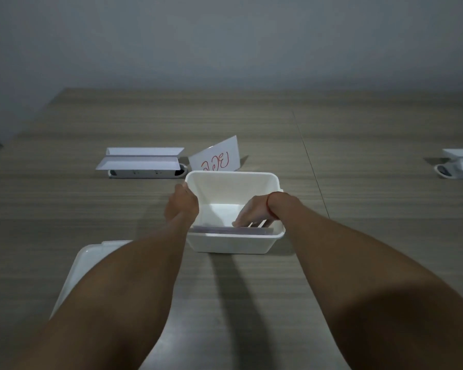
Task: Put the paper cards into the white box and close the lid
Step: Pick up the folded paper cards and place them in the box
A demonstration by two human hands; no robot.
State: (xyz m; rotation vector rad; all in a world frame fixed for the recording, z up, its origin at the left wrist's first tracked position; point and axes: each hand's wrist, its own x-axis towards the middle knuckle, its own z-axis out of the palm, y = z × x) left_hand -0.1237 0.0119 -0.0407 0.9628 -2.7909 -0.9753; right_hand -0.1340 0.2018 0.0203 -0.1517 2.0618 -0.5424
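Observation:
The white box [233, 182] stands open in the middle of the table. My left hand [181, 202] grips its left rim. My right hand [254, 212] reaches down inside the box, fingers resting on paper cards [230, 230] that lie against the near wall; whether it grips them I cannot tell. Behind the box leans another white paper card [216, 156] with red writing, tilted up. The white lid [84, 265] lies flat on the table at the near left, partly hidden under my left forearm.
A white socket unit with raised flaps [142, 162] sits in the table behind and left of the box. A second such unit [459, 164] is at the right edge. A seam [309, 161] runs across the wooden tabletop.

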